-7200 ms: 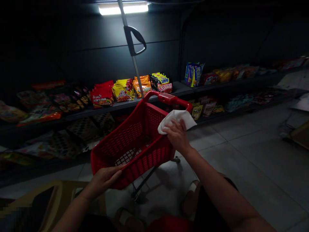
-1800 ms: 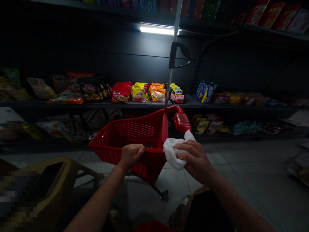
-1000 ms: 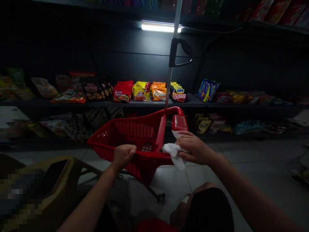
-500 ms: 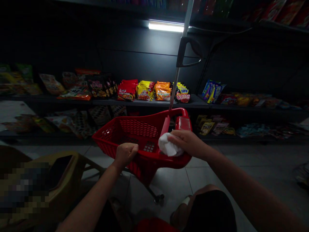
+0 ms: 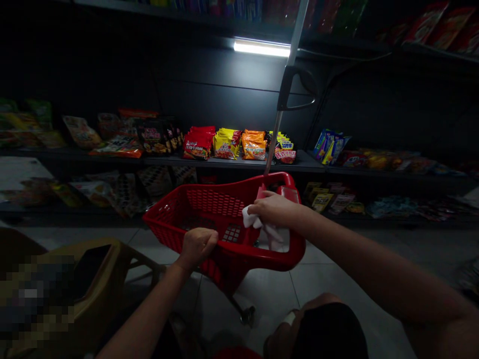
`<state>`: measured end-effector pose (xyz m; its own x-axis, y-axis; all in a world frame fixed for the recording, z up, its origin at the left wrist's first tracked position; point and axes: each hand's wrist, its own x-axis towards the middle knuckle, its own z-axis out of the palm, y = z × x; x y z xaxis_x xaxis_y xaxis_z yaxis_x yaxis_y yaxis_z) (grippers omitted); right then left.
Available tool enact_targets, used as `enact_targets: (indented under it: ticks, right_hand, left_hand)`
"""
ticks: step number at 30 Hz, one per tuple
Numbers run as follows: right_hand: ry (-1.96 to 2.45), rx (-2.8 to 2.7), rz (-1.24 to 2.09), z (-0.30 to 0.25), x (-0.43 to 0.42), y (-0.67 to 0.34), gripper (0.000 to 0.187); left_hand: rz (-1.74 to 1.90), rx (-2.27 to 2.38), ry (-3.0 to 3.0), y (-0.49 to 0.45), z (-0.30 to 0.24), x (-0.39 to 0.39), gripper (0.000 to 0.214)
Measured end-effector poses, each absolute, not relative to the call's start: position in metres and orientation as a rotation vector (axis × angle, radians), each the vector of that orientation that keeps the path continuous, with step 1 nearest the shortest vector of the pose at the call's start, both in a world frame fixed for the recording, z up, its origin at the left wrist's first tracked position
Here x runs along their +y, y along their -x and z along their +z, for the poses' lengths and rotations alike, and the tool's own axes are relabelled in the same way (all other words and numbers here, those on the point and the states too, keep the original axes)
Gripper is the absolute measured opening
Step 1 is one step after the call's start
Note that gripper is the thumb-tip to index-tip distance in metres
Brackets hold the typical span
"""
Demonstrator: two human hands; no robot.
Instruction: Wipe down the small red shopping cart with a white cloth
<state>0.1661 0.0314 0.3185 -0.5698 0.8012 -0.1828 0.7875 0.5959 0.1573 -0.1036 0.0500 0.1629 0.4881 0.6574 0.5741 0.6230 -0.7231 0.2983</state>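
A red plastic shopping basket point(image 5: 209, 209) on small wheels stands tilted in front of me on the tiled floor. My left hand point(image 5: 196, 245) is closed round its near rim. My right hand point(image 5: 276, 209) is closed on a white cloth point(image 5: 267, 230) and presses it against the inner side of the basket's right wall, just below the red handle block point(image 5: 288, 192). A metal pull rod with a black grip point(image 5: 295, 89) rises from the basket's far end.
Dark shelves point(image 5: 232, 160) behind the basket carry rows of red, yellow and orange snack packets point(image 5: 224, 143), with more packets left and right. A yellowish plastic stool point(image 5: 90, 279) sits at my lower left. My knee point(image 5: 322, 324) is at the bottom. A light strip point(image 5: 262, 48) glows above.
My right hand with the cloth has moved from the basket's outer right rim up and inward, to the inner wall near the handle. My left hand has stayed clamped on the near rim.
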Motion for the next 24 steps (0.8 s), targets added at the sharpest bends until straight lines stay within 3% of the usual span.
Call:
enact_targets:
  ticks: [7,17,24]
  right_hand:
    - [-1.676,2.219,0.171,0.325,0.100,-0.178,0.030]
    - [-1.337,2.548,0.273,0.309,-0.021,-0.123,0.014]
    - [-1.646,2.413,0.113,0.323,0.060,-0.154,0.025]
  left_hand:
    - [1.000,1.153,-2.703,0.103,0.164,0.051,0.045]
    - [1.049,1.111,-2.715,0.110,0.162,0.051,0.043]
    - [1.064,1.107,-2.730,0.108,0.161,0.051,0.044]
